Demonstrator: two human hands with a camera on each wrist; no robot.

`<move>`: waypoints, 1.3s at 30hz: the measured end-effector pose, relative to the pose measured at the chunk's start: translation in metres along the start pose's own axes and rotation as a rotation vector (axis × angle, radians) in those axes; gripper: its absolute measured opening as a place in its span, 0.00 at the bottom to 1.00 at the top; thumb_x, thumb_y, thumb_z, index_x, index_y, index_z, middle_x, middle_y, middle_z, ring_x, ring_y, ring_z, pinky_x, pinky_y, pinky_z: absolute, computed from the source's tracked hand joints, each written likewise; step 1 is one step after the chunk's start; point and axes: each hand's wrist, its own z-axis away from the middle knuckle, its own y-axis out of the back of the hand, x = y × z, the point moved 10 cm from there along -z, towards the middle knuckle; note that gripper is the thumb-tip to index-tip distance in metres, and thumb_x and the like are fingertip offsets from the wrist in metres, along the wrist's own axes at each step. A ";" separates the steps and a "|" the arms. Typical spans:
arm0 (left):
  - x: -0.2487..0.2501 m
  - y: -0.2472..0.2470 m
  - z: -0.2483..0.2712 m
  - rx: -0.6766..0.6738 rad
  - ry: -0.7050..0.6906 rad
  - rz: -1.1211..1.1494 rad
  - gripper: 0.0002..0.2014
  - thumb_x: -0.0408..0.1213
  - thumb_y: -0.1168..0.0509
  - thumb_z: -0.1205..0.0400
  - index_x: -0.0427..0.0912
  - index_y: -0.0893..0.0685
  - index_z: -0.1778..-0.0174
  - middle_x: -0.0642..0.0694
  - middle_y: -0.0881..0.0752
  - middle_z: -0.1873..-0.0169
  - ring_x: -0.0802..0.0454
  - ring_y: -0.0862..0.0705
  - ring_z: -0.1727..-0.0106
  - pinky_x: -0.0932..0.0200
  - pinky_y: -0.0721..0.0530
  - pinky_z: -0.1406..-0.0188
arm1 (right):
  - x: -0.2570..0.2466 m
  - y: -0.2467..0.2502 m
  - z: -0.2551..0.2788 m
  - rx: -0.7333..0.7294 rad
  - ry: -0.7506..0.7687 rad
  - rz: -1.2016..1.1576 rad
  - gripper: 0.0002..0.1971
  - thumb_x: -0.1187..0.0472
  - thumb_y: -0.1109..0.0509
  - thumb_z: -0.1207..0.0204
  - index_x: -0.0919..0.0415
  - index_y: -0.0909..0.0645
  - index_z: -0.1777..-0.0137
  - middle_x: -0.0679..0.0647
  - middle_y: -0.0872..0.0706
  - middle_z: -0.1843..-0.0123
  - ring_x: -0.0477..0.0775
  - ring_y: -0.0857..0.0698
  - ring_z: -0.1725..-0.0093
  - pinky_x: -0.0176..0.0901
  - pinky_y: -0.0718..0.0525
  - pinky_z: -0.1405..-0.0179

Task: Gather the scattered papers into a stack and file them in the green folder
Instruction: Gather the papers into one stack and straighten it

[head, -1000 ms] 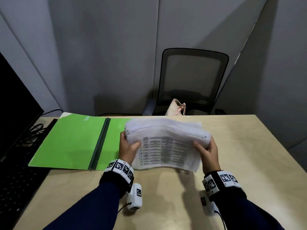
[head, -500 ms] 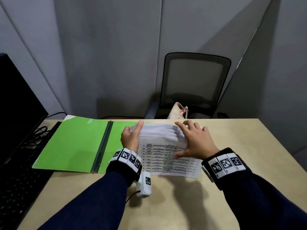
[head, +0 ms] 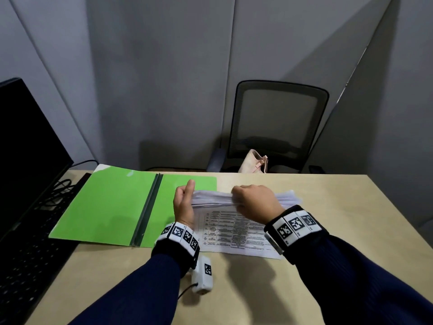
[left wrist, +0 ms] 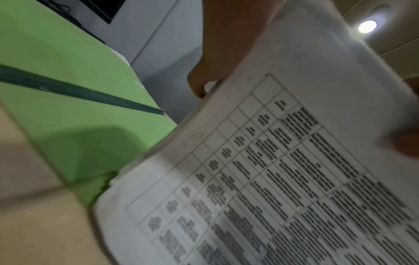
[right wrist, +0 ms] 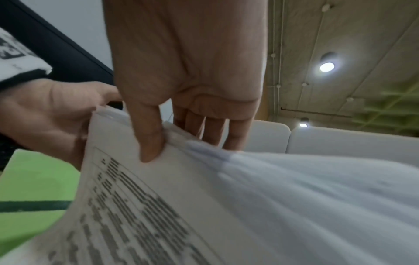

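Note:
The paper stack (head: 234,228) is tilted over the table, far edge raised, a printed table page facing me. Its near edge lies low by the table. My left hand (head: 184,205) holds its left edge, thumb up and fingers behind the sheets. My right hand (head: 255,202) pinches the raised far edge. In the right wrist view the right hand (right wrist: 186,62) has its thumb on the printed page (right wrist: 204,206) and fingers behind, with the left hand (right wrist: 45,111) beside it. The green folder (head: 105,207) lies open and flat to the left, dark spine in the middle. The stack's left corner overlaps the folder (left wrist: 56,80).
A black monitor (head: 28,148), a keyboard (head: 28,266) and cables (head: 58,186) fill the table's left side. An office chair (head: 278,123) with a pink bag (head: 253,163) stands beyond the far edge. Bare tabletop (head: 339,231) shows to the right.
The right hand has left the stack's right edge, passed over the top edge and now curls round it. The stack has come lower and nearer the folder. The left hand keeps the left edge.

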 end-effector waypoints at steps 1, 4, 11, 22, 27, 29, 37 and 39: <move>0.000 0.003 0.001 0.008 -0.010 0.028 0.24 0.61 0.33 0.31 0.44 0.26 0.54 0.45 0.19 0.58 0.46 0.20 0.56 0.51 0.23 0.51 | -0.002 -0.003 -0.003 -0.006 -0.014 -0.010 0.12 0.60 0.38 0.24 0.54 0.21 0.42 0.56 0.13 0.46 0.63 0.14 0.48 0.46 0.23 0.59; -0.003 0.019 0.000 0.064 0.007 0.058 0.25 0.56 0.37 0.26 0.42 0.30 0.40 0.41 0.22 0.39 0.47 0.24 0.39 0.56 0.33 0.41 | 0.015 -0.004 -0.010 0.024 -0.107 -0.082 0.12 0.66 0.37 0.26 0.54 0.18 0.47 0.57 0.12 0.50 0.63 0.15 0.50 0.44 0.30 0.64; -0.058 0.039 -0.011 -0.124 0.217 -0.459 0.43 0.52 0.26 0.28 0.46 0.40 0.21 0.43 0.37 0.21 0.42 0.34 0.22 0.40 0.33 0.23 | 0.064 -0.098 -0.002 -0.226 -0.255 -0.248 0.21 0.67 0.37 0.22 0.48 0.26 0.32 0.51 0.22 0.34 0.55 0.25 0.32 0.51 0.24 0.41; -0.112 0.041 -0.044 -0.154 0.383 -1.027 0.35 0.41 0.26 0.29 0.36 0.30 0.28 0.37 0.25 0.30 0.39 0.22 0.33 0.48 0.21 0.33 | 0.084 -0.196 0.042 -0.576 -0.317 -0.296 0.14 0.50 0.32 0.30 0.39 0.24 0.44 0.44 0.30 0.30 0.55 0.29 0.30 0.58 0.25 0.33; -0.111 0.031 -0.076 -0.127 0.385 -1.060 0.35 0.40 0.26 0.30 0.36 0.30 0.28 0.37 0.25 0.31 0.40 0.22 0.33 0.48 0.20 0.34 | 0.143 -0.186 0.028 -0.390 -0.632 -0.367 0.27 0.53 0.29 0.29 0.51 0.30 0.30 0.56 0.29 0.30 0.61 0.29 0.30 0.58 0.24 0.33; -0.107 0.025 -0.086 -0.131 0.361 -1.087 0.38 0.42 0.25 0.31 0.36 0.30 0.26 0.37 0.26 0.29 0.39 0.23 0.32 0.47 0.21 0.32 | 0.174 -0.190 0.041 -0.300 -0.902 -0.487 0.34 0.53 0.25 0.31 0.61 0.33 0.28 0.65 0.28 0.31 0.67 0.25 0.33 0.56 0.24 0.33; -0.116 -0.002 -0.113 -0.188 0.399 -1.124 0.48 0.47 0.21 0.32 0.36 0.37 0.21 0.37 0.35 0.23 0.40 0.30 0.25 0.47 0.25 0.28 | 0.197 -0.237 0.045 -0.252 -1.198 -0.826 0.41 0.52 0.17 0.42 0.71 0.30 0.34 0.67 0.19 0.37 0.66 0.19 0.39 0.55 0.19 0.39; -0.120 -0.002 -0.115 -0.174 0.468 -1.040 0.51 0.46 0.20 0.34 0.37 0.40 0.20 0.38 0.33 0.23 0.40 0.27 0.26 0.49 0.24 0.30 | 0.196 -0.235 0.041 -0.270 -1.199 -0.761 0.39 0.53 0.18 0.40 0.71 0.32 0.35 0.67 0.20 0.37 0.67 0.20 0.37 0.54 0.22 0.37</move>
